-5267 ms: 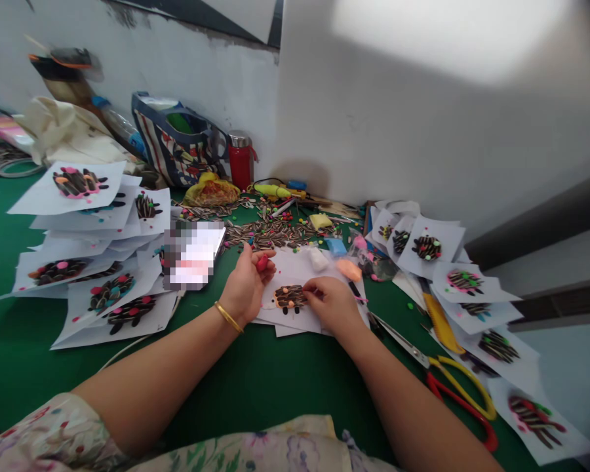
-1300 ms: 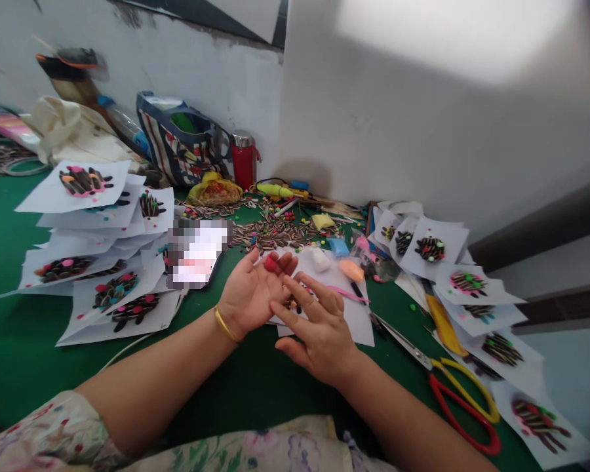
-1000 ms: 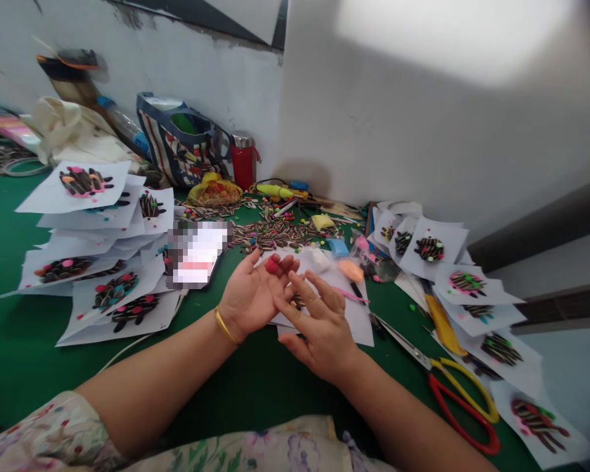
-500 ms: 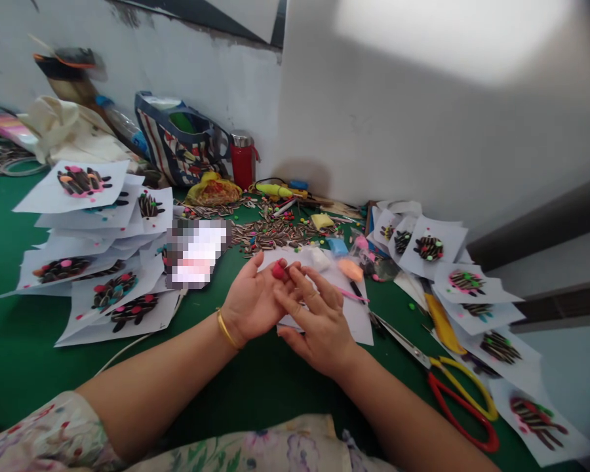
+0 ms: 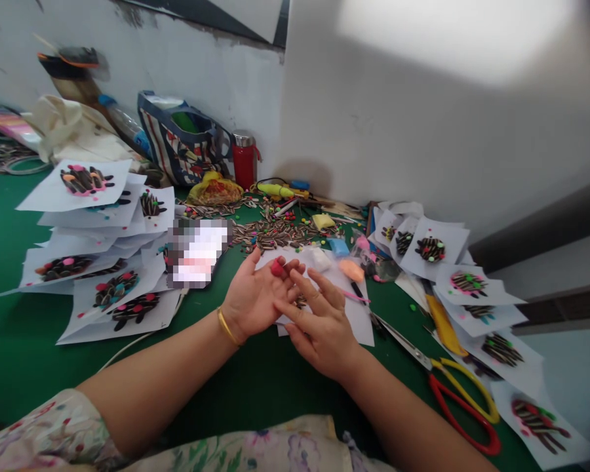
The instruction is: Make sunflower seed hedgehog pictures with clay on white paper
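My left hand (image 5: 252, 300) is palm up above the table, fingers partly spread. A lump of red modelling clay (image 5: 276, 267) rests in it near the base of the fingers. My right hand (image 5: 324, 326) lies across from it with fingers stretched out, its fingertips at the left hand's palm and fingers. Whether a small piece sits between the two hands is hidden. Beneath them are white paper sheets (image 5: 360, 322), and a bit of the striped sunflower-seed figure (image 5: 301, 301) peeks out between the hands.
Stacked papers with seed figures stand at left (image 5: 73, 229) and right (image 5: 472, 308). A phone (image 5: 199, 252), loose seeds (image 5: 270, 233), orange clay (image 5: 351, 269), white clay (image 5: 318, 257) and blue clay (image 5: 338, 246) surround the work. Large scissors (image 5: 435, 367) lie at right.
My right hand has left the seed figure on the paper, where its fingers were pinched, and come over to my left palm. My left hand has opened wider. Lately the fingers shift only slightly.
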A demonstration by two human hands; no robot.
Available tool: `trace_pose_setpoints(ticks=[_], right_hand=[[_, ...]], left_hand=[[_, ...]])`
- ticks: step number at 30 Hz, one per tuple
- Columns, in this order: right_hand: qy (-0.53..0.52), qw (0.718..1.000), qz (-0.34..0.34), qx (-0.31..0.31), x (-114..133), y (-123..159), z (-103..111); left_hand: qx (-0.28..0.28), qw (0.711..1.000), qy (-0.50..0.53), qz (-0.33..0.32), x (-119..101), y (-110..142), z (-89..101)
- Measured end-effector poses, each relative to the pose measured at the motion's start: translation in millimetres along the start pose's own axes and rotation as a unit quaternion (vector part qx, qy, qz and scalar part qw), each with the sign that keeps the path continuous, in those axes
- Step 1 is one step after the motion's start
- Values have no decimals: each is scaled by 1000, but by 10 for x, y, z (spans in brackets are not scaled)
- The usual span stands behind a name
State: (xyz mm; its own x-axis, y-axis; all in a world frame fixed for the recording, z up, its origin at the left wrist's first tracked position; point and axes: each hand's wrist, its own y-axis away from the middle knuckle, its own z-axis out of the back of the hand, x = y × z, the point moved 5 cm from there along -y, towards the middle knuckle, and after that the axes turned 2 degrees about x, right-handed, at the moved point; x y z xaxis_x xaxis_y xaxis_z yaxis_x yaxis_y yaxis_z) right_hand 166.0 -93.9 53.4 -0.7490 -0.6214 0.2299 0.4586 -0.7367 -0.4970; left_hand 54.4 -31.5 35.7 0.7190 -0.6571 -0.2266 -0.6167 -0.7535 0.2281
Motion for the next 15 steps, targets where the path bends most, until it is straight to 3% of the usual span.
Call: trace_pose_setpoints(ticks=[3, 9, 15], right_hand=[[-13, 1000, -2, -11, 2, -14, -18], [-99, 990, -24, -93, -70, -18, 91], [-151, 971, -147, -115, -582, 38, 174]], left_hand=[[11, 1000, 1, 15, 58, 3, 8], [19, 999, 9, 34, 155, 12, 11], [-19, 998, 9, -54, -58, -46, 58]])
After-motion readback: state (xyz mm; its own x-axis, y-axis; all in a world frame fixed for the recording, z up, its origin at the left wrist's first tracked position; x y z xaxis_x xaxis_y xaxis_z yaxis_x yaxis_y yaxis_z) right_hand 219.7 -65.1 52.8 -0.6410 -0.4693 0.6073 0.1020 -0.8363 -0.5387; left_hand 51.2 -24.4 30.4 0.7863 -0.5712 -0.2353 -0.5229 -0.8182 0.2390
